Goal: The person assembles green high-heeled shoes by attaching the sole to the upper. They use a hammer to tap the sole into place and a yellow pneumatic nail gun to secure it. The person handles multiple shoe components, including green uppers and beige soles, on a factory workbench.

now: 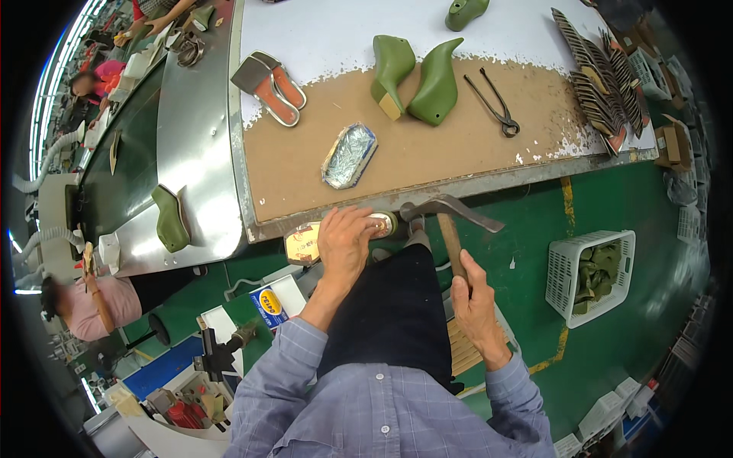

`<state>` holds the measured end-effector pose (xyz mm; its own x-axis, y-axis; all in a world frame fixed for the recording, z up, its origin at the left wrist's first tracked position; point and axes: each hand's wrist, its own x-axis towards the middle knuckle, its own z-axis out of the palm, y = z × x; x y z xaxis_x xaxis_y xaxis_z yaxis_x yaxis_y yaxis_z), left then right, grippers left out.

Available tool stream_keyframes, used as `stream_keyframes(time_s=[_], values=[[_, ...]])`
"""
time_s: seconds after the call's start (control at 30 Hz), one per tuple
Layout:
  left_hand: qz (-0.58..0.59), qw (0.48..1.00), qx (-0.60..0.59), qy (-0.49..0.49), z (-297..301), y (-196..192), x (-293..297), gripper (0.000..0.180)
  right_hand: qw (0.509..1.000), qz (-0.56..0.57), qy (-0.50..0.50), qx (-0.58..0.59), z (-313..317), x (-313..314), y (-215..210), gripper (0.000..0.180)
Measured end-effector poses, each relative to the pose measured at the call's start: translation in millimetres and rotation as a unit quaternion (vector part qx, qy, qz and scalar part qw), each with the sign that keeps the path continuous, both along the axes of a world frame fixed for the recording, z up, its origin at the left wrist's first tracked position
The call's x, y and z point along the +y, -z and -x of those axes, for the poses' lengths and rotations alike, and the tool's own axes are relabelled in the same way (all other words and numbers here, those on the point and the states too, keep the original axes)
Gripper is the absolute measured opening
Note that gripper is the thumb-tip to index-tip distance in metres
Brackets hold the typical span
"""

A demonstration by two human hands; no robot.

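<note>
At the table's near edge, my left hand (345, 240) closes round a shoe last (304, 244). Pale yellow board shows at the last's left end, while its rounded green end sticks out past my fingers on the right. My fingers hide its middle. To the right, my right hand (475, 305) grips a hammer (452, 243) by its wooden handle. The dark, curved metal head is up beside the last, apart from it. Beyond my hands on the table lies a small tray of nails (350, 156), wrapped round its rim with blue and white material.
On the worktable (290, 175) lie two green lasts (435, 84), pincers (492, 107), orange-lined shoe pieces (271, 88) and striped uppers (607, 88). A metal conveyor (195, 153) at left carries another green last (170, 219). A white crate (561, 282) with green pieces stands on the floor. Co-workers are at left.
</note>
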<state>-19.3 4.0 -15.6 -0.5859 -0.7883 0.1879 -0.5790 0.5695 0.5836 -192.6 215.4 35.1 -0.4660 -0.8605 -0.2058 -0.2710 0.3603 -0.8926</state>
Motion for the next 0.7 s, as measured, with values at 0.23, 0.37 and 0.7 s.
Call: stream_keyframes(time_s=[0.23,0.37,0.7], values=[[0.024,1.0,0.004,0.002,-1.4,2.1,-0.5,0.018,0.995,0.075,-0.042,0.06,-11.8,-11.7,-35.5,0.036],[0.026,1.0,0.006,0.0,-0.3,0.3,-3.3,0.021,0.991,0.041,-0.096,0.088,-19.1,-18.6,-28.0,0.038],[0.085,0.974,-0.19,0.093,-28.5,-30.9,-29.4,0.059,0.842,-0.077,0.272,-0.46,-16.8,-27.6,4.0,0.049]])
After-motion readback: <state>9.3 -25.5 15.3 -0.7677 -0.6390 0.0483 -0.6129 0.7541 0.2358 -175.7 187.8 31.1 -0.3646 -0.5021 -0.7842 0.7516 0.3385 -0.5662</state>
